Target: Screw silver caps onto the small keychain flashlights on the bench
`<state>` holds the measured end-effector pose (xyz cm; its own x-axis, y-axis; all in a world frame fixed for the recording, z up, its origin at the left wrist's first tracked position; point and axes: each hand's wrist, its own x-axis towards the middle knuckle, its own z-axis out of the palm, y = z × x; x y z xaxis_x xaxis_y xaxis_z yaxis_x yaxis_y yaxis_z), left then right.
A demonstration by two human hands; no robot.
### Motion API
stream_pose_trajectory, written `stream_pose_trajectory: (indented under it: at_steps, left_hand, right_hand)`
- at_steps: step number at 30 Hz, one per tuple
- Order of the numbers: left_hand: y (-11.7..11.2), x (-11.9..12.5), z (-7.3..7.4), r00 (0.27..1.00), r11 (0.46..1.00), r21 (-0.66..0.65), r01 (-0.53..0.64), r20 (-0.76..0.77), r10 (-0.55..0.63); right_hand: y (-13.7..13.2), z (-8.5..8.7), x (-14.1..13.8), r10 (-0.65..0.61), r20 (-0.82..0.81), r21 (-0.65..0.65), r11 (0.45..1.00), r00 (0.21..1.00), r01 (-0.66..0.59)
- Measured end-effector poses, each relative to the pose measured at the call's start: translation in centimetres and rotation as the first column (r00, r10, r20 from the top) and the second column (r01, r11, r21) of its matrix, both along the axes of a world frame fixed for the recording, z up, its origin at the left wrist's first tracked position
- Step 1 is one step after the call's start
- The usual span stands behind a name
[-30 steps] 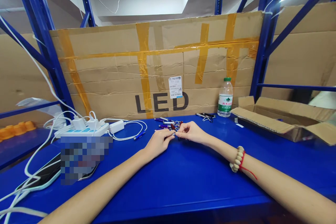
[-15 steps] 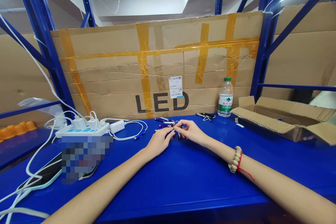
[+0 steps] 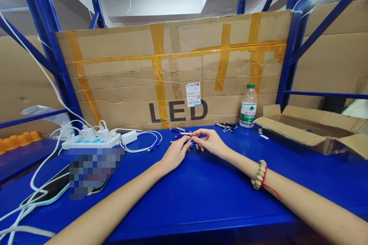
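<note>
Both my arms reach out over a blue table (image 3: 201, 195) to a small heap of purple and silver pen-like items (image 3: 184, 134) near the cardboard wall. My left hand (image 3: 175, 155) pinches one small item at its fingertips. My right hand (image 3: 211, 142), with a bead bracelet and red string on the wrist, pinches the same small item from the other side. The two sets of fingertips meet just in front of the heap. What exactly they hold is too small to name.
A water bottle (image 3: 248, 106) stands at the back right beside an open cardboard box (image 3: 313, 128). A white power strip (image 3: 92, 141) with chargers and cables and a phone (image 3: 48, 191) lie at the left. A taped cardboard sheet marked LED (image 3: 178, 80) closes the back.
Both hands have edged a little farther toward the heap and the right hand has risen slightly. They stay pinched together on the small item.
</note>
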<state>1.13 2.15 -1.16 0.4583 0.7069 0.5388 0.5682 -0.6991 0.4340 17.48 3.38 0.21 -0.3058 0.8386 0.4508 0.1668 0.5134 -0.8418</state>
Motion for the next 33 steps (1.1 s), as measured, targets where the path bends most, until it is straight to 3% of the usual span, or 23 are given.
stream_pose_trajectory:
  at_steps: [24, 33]
  left_hand:
    - [0.01, -0.18, -0.05, 0.999, 0.999, -0.018, -0.041, -0.003, 0.041]
    - [0.01, -0.16, -0.04, 0.997, 0.997, -0.033, -0.071, -0.021, 0.071]
  right_hand:
    - [-0.11, 0.13, 0.06, -0.014, -0.019, -0.087, 0.996, 1.0, 0.012]
    - [0.16, -0.04, -0.03, 0.033, -0.046, -0.105, 0.994, 0.998, -0.038]
